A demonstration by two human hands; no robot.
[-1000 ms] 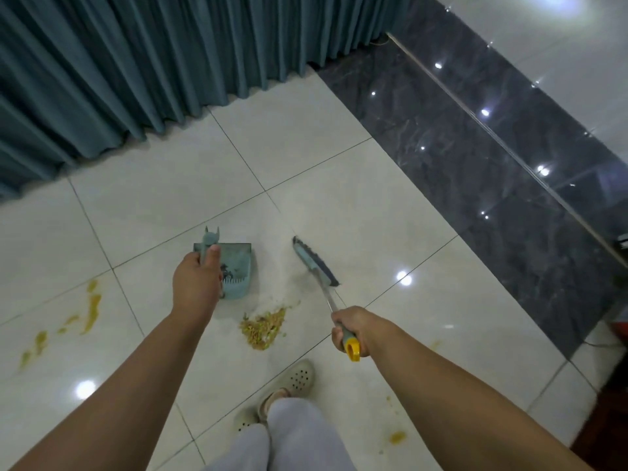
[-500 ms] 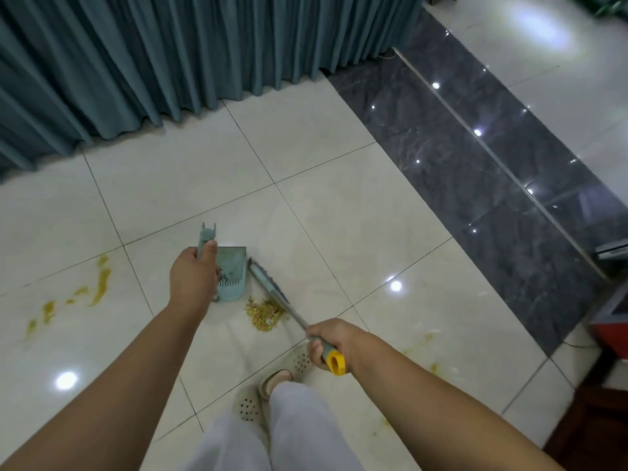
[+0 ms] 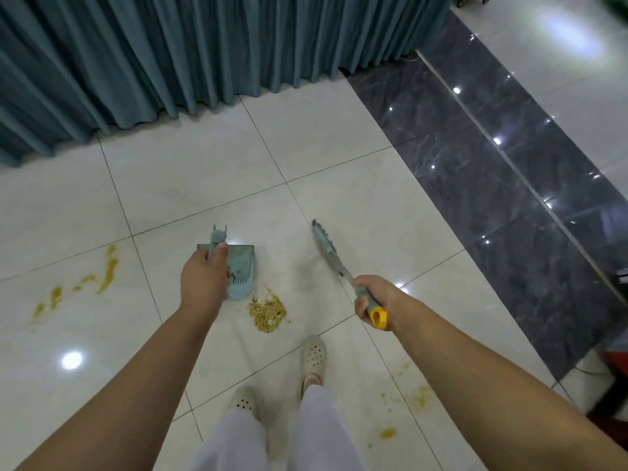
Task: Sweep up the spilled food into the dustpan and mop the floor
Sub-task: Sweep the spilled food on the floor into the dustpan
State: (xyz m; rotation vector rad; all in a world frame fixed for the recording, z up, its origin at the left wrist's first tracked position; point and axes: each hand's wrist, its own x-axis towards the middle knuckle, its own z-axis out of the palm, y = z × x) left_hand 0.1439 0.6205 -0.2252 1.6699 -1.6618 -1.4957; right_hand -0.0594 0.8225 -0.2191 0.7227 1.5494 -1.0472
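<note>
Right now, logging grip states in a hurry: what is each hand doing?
Left hand: grips the dustpan by its handle.
Right hand: grips the brush by its handle, near the yellow end.

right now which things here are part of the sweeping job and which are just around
In the job: dustpan in the left hand; brush in the right hand; food pile; yellow stains; green specks.

Just around: curtain; dark tile strip; shoes.
</note>
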